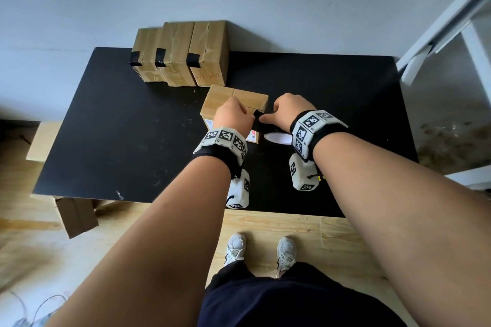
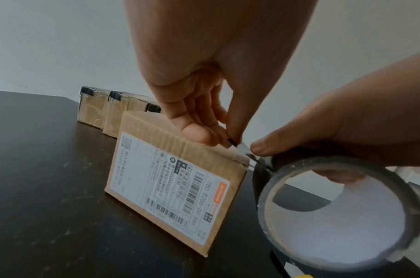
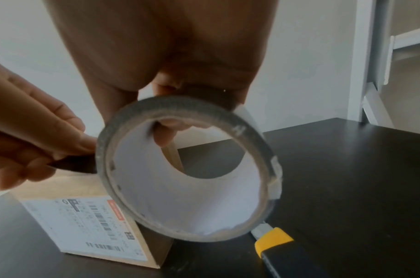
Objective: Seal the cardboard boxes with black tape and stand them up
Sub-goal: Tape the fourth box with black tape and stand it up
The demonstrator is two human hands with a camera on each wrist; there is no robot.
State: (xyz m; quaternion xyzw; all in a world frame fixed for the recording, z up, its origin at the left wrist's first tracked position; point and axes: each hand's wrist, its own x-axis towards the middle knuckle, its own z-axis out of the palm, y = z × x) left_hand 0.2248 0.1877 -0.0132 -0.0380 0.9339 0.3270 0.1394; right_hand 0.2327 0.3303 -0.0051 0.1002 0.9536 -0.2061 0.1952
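A cardboard box (image 1: 233,102) stands on its edge mid-table, its shipping label (image 2: 171,186) facing me. My left hand (image 1: 233,117) sits on the box's top edge and pinches the free end of the black tape (image 3: 73,166) between thumb and fingertips (image 2: 216,139). My right hand (image 1: 287,111), just right of the box, grips the black tape roll (image 3: 187,169), with a finger inside its white core (image 2: 340,212). A short strip runs from the roll to the left hand. Three boxes (image 1: 180,53) stand in a row at the back, each with black tape on its top edge.
A yellow and black utility knife (image 3: 282,250) lies on the black table (image 1: 119,141) below the roll. Loose cardboard boxes (image 1: 75,216) sit on the wooden floor at the table's left. A white frame (image 1: 451,16) stands at the right, and a wall runs behind the table.
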